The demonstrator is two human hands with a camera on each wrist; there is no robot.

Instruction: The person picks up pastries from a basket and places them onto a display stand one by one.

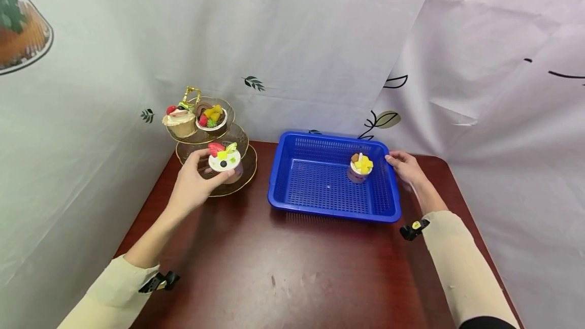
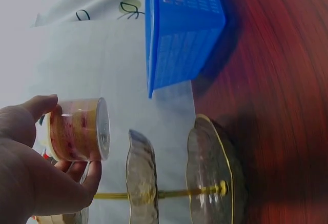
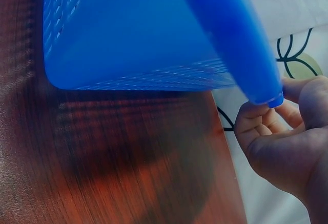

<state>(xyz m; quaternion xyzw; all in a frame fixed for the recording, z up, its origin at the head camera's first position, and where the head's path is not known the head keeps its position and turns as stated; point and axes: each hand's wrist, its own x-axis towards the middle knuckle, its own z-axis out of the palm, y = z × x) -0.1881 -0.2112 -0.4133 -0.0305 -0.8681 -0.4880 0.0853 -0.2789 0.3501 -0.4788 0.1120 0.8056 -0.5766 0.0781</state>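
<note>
My left hand (image 1: 206, 169) grips a small dessert cup (image 1: 225, 159) with a white top, a strawberry and green pieces. It holds the cup just above the lowest plate of a three-tier glass stand (image 1: 237, 179). In the left wrist view that hand (image 2: 72, 137) wraps the cup (image 2: 82, 129) beside the stand's plates (image 2: 210, 172). My right hand (image 1: 402, 164) holds the far right rim of a blue plastic basket (image 1: 329, 138). In the right wrist view its fingers (image 3: 256, 119) curl under the rim of the basket (image 3: 143, 34), thumb on top. One yellow-topped cup (image 1: 360, 166) stands inside the basket.
Two more desserts, a cupcake (image 1: 180, 121) and a fruit-topped cup (image 1: 212, 117), sit on the stand's top tier. All rests on a dark red wooden table (image 1: 292, 268). White printed cloth hangs close behind and on both sides.
</note>
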